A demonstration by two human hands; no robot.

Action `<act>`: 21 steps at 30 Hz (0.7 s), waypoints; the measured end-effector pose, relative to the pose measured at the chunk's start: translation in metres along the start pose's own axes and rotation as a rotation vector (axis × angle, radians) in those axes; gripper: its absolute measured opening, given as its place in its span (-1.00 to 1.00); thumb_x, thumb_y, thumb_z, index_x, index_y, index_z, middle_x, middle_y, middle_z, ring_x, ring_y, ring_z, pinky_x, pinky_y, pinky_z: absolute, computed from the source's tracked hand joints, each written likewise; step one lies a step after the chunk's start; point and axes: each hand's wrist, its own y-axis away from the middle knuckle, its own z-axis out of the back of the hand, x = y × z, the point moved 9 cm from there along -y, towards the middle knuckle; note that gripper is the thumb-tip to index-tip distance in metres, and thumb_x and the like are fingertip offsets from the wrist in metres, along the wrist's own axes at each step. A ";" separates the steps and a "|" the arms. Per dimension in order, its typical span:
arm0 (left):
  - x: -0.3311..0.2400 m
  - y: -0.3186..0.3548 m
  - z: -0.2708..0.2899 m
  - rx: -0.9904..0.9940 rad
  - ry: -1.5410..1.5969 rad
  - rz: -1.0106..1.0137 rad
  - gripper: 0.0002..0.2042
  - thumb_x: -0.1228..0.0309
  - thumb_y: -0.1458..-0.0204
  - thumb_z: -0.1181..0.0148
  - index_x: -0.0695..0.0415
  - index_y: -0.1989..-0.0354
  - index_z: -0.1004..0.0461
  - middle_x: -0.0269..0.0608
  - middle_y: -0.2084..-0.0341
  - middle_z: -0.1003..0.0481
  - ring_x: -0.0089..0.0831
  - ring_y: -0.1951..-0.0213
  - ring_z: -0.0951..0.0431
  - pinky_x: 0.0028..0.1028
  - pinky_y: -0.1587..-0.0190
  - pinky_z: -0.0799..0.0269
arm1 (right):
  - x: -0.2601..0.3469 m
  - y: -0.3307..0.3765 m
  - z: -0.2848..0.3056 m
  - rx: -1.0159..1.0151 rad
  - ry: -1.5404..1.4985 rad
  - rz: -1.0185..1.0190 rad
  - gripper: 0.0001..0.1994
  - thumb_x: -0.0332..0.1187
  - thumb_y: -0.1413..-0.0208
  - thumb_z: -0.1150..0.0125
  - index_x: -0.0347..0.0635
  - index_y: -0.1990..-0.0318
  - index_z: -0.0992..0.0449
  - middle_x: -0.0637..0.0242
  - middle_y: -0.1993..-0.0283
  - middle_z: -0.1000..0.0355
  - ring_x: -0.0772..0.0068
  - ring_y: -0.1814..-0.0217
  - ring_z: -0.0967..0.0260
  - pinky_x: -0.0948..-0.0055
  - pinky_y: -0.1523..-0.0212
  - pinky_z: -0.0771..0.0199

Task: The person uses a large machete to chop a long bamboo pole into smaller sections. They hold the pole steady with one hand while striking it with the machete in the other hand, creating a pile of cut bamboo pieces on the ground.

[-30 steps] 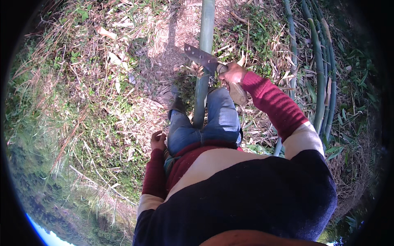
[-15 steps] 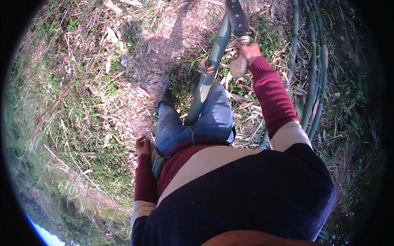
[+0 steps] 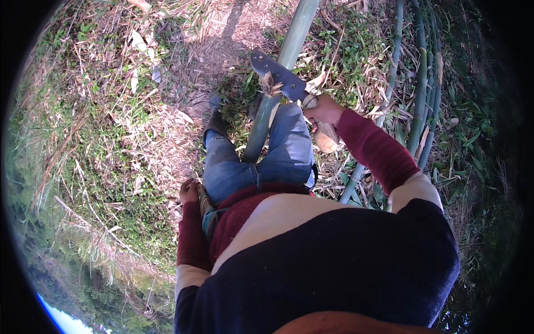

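My right hand (image 3: 327, 110) is wrapped round the wooden handle of a machete (image 3: 292, 83). Its broad dark blade lies across a thick green bamboo stalk (image 3: 297, 39), by a joint with a dry tuft of husk (image 3: 271, 84). Whether the blade touches the stalk, I cannot tell. The stalk slants from the top of the view down between my legs, and its lower end is hidden near my thighs. Beside my left hip hangs my left hand (image 3: 189, 191), fingers curled, with nothing visible in it.
Several long green bamboo stalks (image 3: 420, 106) lie on the ground to my right. Dry leaves, straw and low green weeds (image 3: 133, 183) cover the ground around my boots (image 3: 217, 119). A long thin dry stem (image 3: 100, 228) lies at the left.
The machete has come down toward me, its blade swinging leftward from pointing up to lying across the bamboo joint. My left hand has shifted slightly, its fingers more curled.
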 end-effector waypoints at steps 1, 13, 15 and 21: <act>0.003 -0.006 -0.007 0.025 0.148 0.000 -0.70 0.40 -0.09 -0.27 0.26 0.03 -0.53 -0.06 0.32 -0.64 -0.43 0.33 -0.63 -0.47 0.19 -0.55 | 0.003 0.004 -0.002 0.079 0.063 -0.029 -0.81 -0.50 0.02 -0.34 -0.43 0.31 -0.47 0.24 0.55 -0.45 0.37 0.62 -0.45 0.31 0.55 -0.57; -0.007 -0.006 -0.018 0.070 0.049 0.014 -0.73 0.44 -0.11 -0.23 0.28 0.04 -0.56 -0.02 0.29 -0.64 -0.38 0.28 -0.66 -0.47 0.20 -0.57 | 0.007 -0.016 0.026 0.048 0.027 0.046 -0.73 -0.50 0.04 -0.34 -0.48 0.20 -0.49 0.19 0.47 -0.50 0.41 0.61 -0.46 0.35 0.53 -0.59; -0.040 0.001 -0.023 0.123 -0.028 -0.044 -0.72 0.46 -0.12 -0.22 0.28 0.01 -0.54 -0.02 0.25 -0.64 -0.39 0.27 -0.65 -0.48 0.20 -0.57 | 0.037 -0.033 0.080 -0.329 -0.463 0.226 -0.88 -0.59 -0.02 -0.25 -0.41 0.29 -0.44 0.24 0.53 -0.42 0.41 0.62 -0.40 0.33 0.55 -0.55; 0.028 -0.013 -0.012 0.053 0.111 0.073 -0.71 0.44 -0.09 -0.25 0.29 0.03 -0.56 -0.06 0.27 -0.63 -0.42 0.24 -0.62 -0.46 0.17 -0.55 | -0.030 0.038 0.003 -0.047 -0.096 -0.014 -0.85 -0.54 0.04 -0.29 -0.46 0.34 -0.50 0.19 0.57 -0.46 0.41 0.63 -0.44 0.35 0.56 -0.54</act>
